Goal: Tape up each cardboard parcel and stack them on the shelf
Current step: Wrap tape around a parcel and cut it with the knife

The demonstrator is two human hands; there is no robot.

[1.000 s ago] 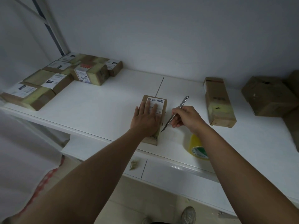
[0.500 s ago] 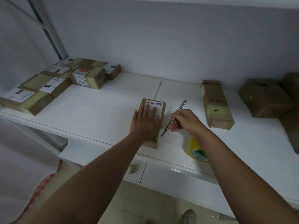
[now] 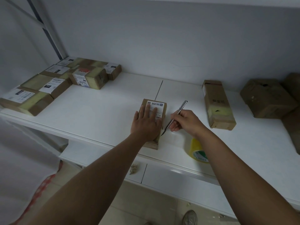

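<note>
White glossy shelf: your left hand lies flat, fingers straight, on the small matte cardboard parcel, long axis running away from you, while your right hand pinches the slim metal knife, tip touching the parcel's right edge.

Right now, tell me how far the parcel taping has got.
Done: a cluster of taped, labelled parcels sits at the shelf's far left. In hand: the left hand presses flat on a small labelled parcel while the right hand holds a craft knife, blade at its right edge; the tape roll stands nearby. Left: the long box and the brown boxes on the right apparently wait.
</note>
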